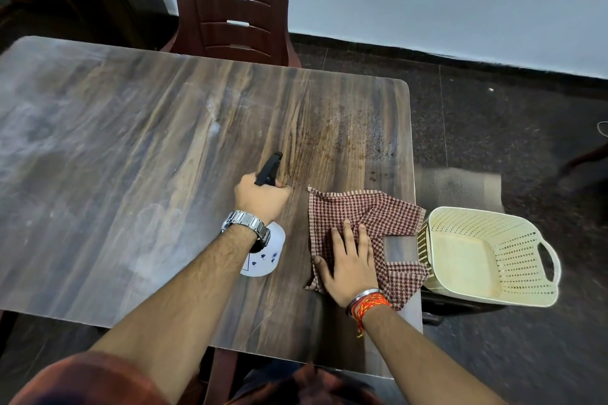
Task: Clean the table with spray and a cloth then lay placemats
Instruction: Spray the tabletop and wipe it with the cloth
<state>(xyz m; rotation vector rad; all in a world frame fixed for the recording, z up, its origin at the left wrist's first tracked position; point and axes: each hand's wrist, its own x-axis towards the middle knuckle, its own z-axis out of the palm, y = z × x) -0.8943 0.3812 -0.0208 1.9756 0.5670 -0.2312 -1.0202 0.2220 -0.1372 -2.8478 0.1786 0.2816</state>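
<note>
My left hand [261, 197] grips the black trigger head of a white spray bottle [265, 255], whose nozzle points toward the far right part of the wooden table [131, 141]. Fine droplets and brown specks speckle the tabletop near that corner. A red-and-white checked cloth [365, 210] lies spread at the table's right edge. My right hand [350, 260] rests flat on the cloth with straight fingers. No placemats are in view.
A cream perforated plastic basket [487, 253] sits just off the table's right edge, empty inside. A dark brown plastic chair [230, 6] stands at the far side. Dark cabinet at the back left; dark speckled floor to the right.
</note>
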